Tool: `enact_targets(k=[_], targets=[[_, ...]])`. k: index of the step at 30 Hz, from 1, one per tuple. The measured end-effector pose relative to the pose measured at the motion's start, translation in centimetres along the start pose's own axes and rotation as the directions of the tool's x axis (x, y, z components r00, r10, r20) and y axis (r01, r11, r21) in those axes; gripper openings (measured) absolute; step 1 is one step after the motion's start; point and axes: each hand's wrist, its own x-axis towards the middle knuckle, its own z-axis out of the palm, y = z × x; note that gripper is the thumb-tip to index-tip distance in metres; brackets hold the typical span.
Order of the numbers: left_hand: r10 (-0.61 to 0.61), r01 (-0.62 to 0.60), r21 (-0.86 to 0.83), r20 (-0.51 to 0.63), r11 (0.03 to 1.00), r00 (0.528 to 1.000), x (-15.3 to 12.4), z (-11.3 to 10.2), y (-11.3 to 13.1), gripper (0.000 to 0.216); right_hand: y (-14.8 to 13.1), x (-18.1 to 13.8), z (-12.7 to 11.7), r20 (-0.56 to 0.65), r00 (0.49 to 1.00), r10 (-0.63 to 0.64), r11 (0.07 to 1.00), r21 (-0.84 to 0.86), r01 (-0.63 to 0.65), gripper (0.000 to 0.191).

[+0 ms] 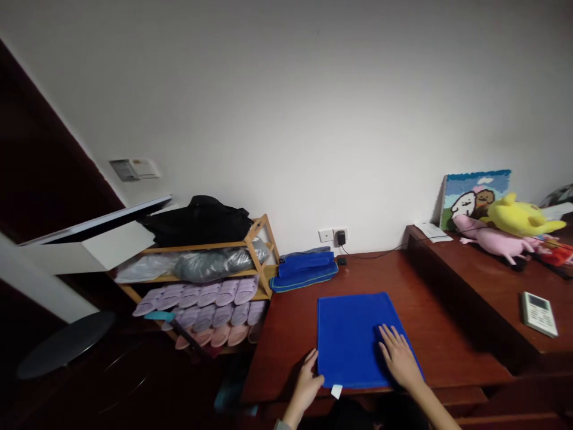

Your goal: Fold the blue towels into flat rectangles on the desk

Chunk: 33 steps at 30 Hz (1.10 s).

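Observation:
A flat, rectangular blue fabric piece (351, 340), which looks like a folded cloth or bag, lies on the reddish-brown wooden table (280, 358). A small white tag (336, 391) sticks out from its near edge. My right hand (400, 357) rests palm down on the fabric's right side, fingers stretched out. At the near left corner, my left hand (307, 383) touches the fabric's edge with its thumb and fingers apart. Behind the fabric, at the table's far left, sits a stack of other blue fabric items (305, 270).
Left of the table stands a wooden rack (264, 257) holding several slippers (215, 294) and a black bag (199, 221). A charger (341, 237) is plugged into the wall, its cable trailing right. The raised right surface bears plush toys (514, 218), a picture (477, 194) and a calculator-like device (539, 313).

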Motion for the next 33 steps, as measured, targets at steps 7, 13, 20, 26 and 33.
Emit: enact_targets(k=[7,13,20,26,33], targets=[[0.175,-0.149,0.193,-0.130,0.970,0.976,-0.7,0.3,-0.3,0.070,4.8,-3.5,0.2,0.034,0.999,0.039,0.977,-0.212,-0.031,0.066],[0.237,-0.130,0.426,-0.207,0.895,0.949,-1.2,-0.3,-0.4,0.050,2.1,-2.3,-0.4,0.088,0.995,0.048,0.976,-0.214,-0.028,0.065],[0.445,-0.110,0.787,-0.222,0.607,0.867,-2.4,1.3,-0.7,0.049,4.9,-5.1,2.3,-0.042,0.999,0.026,0.984,-0.177,-0.033,0.064],[0.477,-0.360,0.869,0.171,0.339,0.862,-0.4,6.0,3.1,0.053,5.7,-5.8,3.1,-0.092,0.996,-0.009,0.983,-0.181,-0.008,0.063],[0.410,-0.335,0.898,0.201,0.285,0.889,0.7,5.2,0.9,0.057,5.4,-4.5,2.6,-0.069,0.997,0.029,0.977,-0.209,-0.043,0.062]])
